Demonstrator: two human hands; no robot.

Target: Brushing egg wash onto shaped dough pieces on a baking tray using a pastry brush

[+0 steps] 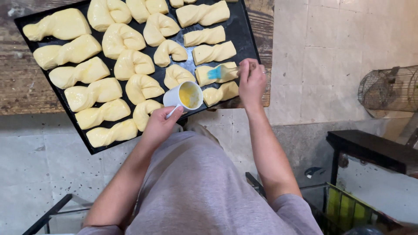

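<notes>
1. The wooden table (17, 93) is worn and dark and fills the upper left of the view. It stands over a pale tiled floor (322, 48).
2. The black baking tray (244, 32) lies at a slant on the table, with its near corner jutting past the table edge toward the person.
3. The shaped dough pieces (93, 92) fill the tray in rows. They are pale yellow and glossy; some are twisted lengths and others are curled knots.
4. The person's grey shirt (191, 187) takes up the lower middle, and both bare forearms reach up from it to the tray.
5. A wire cage (387, 89) sits at the right edge, above a dark bench (370, 150).
6. The left hand (159, 126) is closed around the handle of a white cup (174, 96), which it holds tilted just over the tray's near edge.
7. The cup holds yellow egg wash (189, 95), visible through its open mouth.
8. The right hand (251, 80) grips the wooden handle of a pastry brush (222, 72) between pinched fingers, over the tray's right side.
9. The blue bristles of the brush rest on a twisted dough piece near the tray's right edge, just above the cup.
</notes>
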